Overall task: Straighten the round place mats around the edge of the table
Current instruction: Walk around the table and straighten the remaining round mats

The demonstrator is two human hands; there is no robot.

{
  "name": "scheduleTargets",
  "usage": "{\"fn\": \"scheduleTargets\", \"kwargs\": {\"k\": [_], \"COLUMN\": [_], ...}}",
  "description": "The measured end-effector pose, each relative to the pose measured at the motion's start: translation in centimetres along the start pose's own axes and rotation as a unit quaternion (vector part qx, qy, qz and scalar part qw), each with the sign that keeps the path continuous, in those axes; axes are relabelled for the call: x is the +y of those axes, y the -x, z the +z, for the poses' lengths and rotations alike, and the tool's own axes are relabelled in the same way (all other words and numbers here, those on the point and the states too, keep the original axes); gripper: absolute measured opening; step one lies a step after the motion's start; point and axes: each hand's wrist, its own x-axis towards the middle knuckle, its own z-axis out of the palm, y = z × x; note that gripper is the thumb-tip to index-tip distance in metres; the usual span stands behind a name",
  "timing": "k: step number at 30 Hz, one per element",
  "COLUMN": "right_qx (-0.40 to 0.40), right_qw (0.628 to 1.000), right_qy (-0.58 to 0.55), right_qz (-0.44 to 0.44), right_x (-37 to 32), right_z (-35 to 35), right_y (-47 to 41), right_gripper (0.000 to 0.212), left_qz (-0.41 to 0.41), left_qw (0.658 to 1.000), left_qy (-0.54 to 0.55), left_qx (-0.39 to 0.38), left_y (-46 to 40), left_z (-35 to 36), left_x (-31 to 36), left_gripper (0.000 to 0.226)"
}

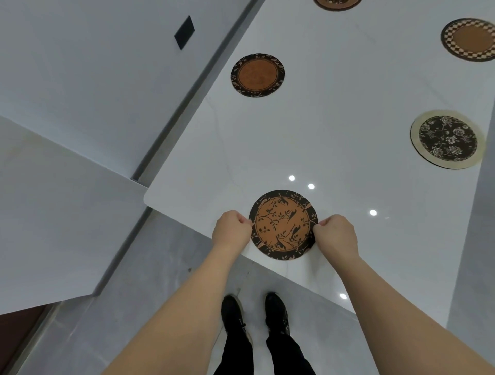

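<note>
Bench (334,112), white and glossy, fills most of the view from the head camera, with small ceiling-light reflections on its surface. Grey floor (150,307) lies below its near edge, where two black shoes (254,315) stand between the person's bare forearms.

Five round place mats lie on the bench. The nearest, the branch-patterned mat (283,224), orange with black leafy twigs and a dark rim, sits at the near edge, directly between both hands. The left hand (232,230) pinches its left rim, fingers curled and thumb on top. The right hand (337,233) pinches the right rim in the same way, so each grip is closed on the mat's edge.

Beyond the hands and to the right lies the floral mat (447,139), dark with pale flowers and a cream border. Farther off on that side is the checkered mat (469,39), partly cut off by the frame. Straight ahead of the left hand, well apart, lies the leaf-bordered mat (257,75) with a plain brown centre. At the far top, only a sliver of the fifth mat (337,3) shows.
</note>
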Motion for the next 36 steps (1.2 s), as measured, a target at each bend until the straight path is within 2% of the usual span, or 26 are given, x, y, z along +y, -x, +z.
{"fn": "scheduleTargets", "kwargs": {"k": [22, 28, 31, 36], "right_qx": [0.001, -0.001, 0.020, 0.011], "right_qw": [1.000, 0.999, 0.990, 0.931], "right_qy": [0.002, 0.038, 0.105, 0.186], "right_qz": [-0.018, -0.032, -0.093, -0.313], "right_x": [1.7, 1.4, -0.2, -6.1], "right_z": [0.9, 0.4, -0.2, 0.9], "right_y": [2.0, 2.1, 3.3, 7.5], "right_gripper": [0.024, 0.017, 0.014, 0.036], "left_qz": [0.000, 0.020, 0.049, 0.079], "left_qw": [1.000, 0.999, 0.997, 0.984], "left_qy": [-0.001, -0.017, -0.044, -0.114], "left_qx": [0.022, 0.023, 0.035, 0.115], "left_y": [2.2, 2.6, 3.4, 5.7], "left_z": [0.9, 0.9, -0.6, -7.1], "left_x": [-1.8, -1.7, -1.8, -3.9], "left_gripper": [0.025, 0.018, 0.014, 0.037]}}
